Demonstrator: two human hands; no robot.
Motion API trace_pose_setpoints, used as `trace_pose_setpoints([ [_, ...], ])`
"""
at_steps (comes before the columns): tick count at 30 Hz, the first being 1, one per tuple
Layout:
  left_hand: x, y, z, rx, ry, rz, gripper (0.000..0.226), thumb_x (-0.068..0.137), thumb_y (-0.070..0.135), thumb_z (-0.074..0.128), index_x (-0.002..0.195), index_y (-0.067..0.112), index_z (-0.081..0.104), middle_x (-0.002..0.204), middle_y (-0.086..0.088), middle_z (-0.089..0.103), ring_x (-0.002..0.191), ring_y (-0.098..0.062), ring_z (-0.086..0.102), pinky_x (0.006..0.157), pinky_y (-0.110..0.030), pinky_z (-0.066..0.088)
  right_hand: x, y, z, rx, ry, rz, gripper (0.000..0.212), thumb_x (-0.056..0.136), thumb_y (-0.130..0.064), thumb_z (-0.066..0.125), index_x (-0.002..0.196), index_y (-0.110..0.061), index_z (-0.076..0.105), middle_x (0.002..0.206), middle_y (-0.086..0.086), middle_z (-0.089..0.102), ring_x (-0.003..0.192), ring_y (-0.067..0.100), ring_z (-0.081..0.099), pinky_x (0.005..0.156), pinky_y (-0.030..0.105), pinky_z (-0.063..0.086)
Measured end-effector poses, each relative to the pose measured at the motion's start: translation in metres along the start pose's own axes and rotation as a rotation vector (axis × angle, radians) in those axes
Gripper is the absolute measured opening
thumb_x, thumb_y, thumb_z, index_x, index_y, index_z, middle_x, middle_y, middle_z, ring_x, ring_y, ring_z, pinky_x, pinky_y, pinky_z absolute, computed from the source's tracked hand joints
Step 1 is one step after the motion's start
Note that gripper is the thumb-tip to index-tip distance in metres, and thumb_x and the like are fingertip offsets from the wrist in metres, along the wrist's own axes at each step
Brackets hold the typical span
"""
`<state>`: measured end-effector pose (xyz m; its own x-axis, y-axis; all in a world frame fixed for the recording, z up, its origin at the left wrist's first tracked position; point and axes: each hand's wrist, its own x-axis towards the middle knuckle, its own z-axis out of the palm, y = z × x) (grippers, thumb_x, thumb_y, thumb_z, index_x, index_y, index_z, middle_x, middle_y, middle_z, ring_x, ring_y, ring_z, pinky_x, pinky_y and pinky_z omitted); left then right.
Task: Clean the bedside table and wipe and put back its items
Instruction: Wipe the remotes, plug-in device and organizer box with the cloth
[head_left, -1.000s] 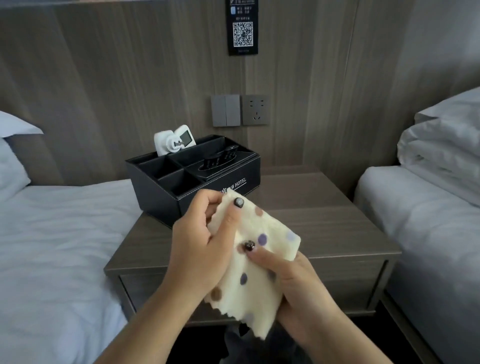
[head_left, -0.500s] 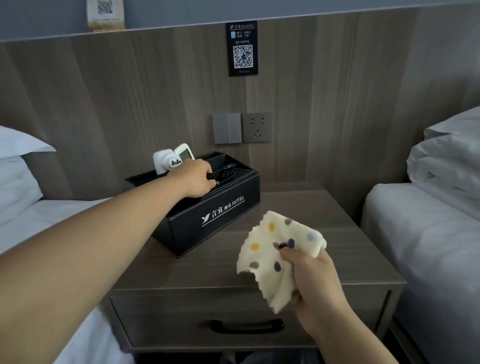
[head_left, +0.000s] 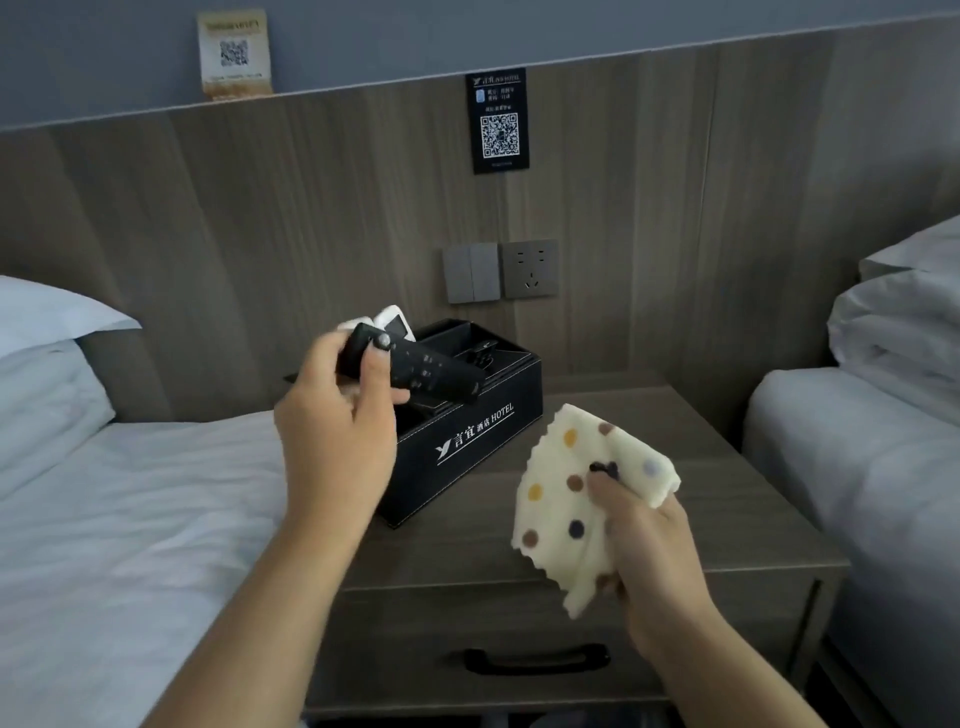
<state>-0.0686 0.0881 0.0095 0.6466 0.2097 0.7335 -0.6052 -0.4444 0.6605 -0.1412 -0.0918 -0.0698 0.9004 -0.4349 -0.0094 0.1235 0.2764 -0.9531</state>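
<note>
Gripping a black remote (head_left: 415, 369) in left hand (head_left: 337, 436), right hand (head_left: 649, 540) clutching dotted cloth (head_left: 566, 499), organizer (head_left: 467, 447) lettered "HOTEL"

Remote (head_left: 415, 366) and cloth (head_left: 576, 499) in hands

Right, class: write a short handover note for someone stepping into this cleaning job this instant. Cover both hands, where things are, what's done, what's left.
Left hand grips the black remote, lifted above the black organiser box.
Right hand pinches the dotted cloth over the bedside table.
A white device sits in the box's back compartment; something dark lies in another, unclear what.
Done: remote taken in hand.
Left: wipe the remote, the other items, the box and tabletop; put everything back.
</note>
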Motion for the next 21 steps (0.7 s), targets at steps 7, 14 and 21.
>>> trace_pose_setpoints([
  [7, -0.089, -0.003, 0.01, -0.572, -0.019, -0.705, 0.022, 0.1, 0.027, 0.051, 0.089, 0.017, 0.068, 0.081, -0.002, 0.073, 0.057, -0.011, 0.066, 0.074, -0.034, 0.053, -0.016, 0.009, 0.011, -0.063, -0.043, -0.076, 0.019, 0.097, -0.026, 0.052, 0.105, -0.021, 0.068, 0.085, 0.004, 0.075, 0.076, 0.017, 0.07, 0.054, 0.025, 0.05],
  [14, -0.101, -0.01, 0.013, -0.959, -0.145, -1.195, 0.012, 0.088, 0.017, 0.064, 0.098, 0.011, 0.066, 0.075, 0.0, 0.066, 0.068, -0.011, 0.058, 0.076, -0.031, 0.049, -0.033, 0.016, 0.007, -0.1, 0.062, -0.344, 0.027, 0.083, -0.028, 0.072, 0.108, -0.019, 0.068, 0.08, 0.012, 0.072, 0.073, 0.028, 0.07, 0.063, 0.041, 0.058],
  [21, -0.112, -0.003, 0.01, -0.936, -0.346, -0.901, 0.047, 0.08, 0.04, 0.07, 0.118, 0.012, 0.066, 0.104, -0.013, 0.072, 0.085, -0.022, 0.064, 0.068, -0.034, 0.046, -0.058, 0.025, 0.013, -0.228, -0.106, -0.68, 0.041, 0.088, -0.008, 0.067, 0.119, -0.034, 0.06, 0.122, -0.003, 0.063, 0.103, 0.016, 0.067, 0.075, 0.033, 0.058],
])
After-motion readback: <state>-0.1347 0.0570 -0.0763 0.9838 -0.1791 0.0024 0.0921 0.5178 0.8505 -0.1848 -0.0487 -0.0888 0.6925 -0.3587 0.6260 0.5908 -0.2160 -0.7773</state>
